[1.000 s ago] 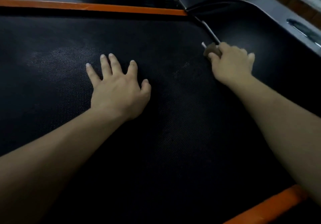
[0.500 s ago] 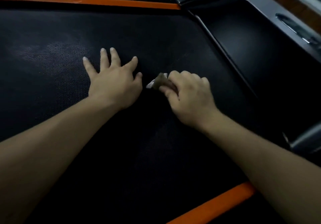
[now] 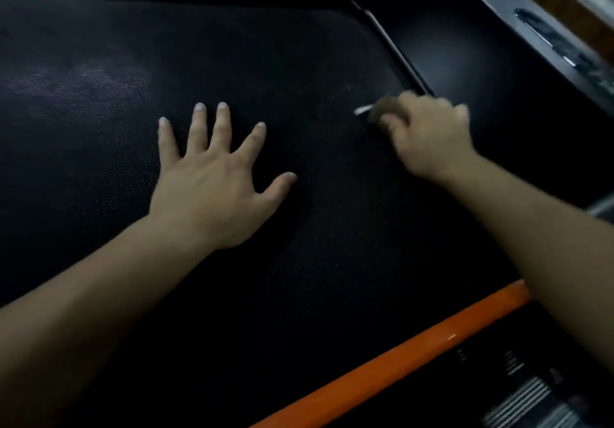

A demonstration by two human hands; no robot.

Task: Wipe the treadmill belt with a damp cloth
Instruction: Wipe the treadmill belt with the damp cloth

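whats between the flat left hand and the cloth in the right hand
Only bare black belt: the head view shows nothing else between the left hand and the cloth that the right hand grips.

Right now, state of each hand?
Left hand: open, fingers spread flat on the belt.
Right hand: closed around the cloth, pressing it on the belt; motion-blurred.

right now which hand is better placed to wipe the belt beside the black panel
Right. The right hand grips the cloth and sits on the belt beside the black panel; the left hand lies flat with spread fingers mid-belt, holding nothing.
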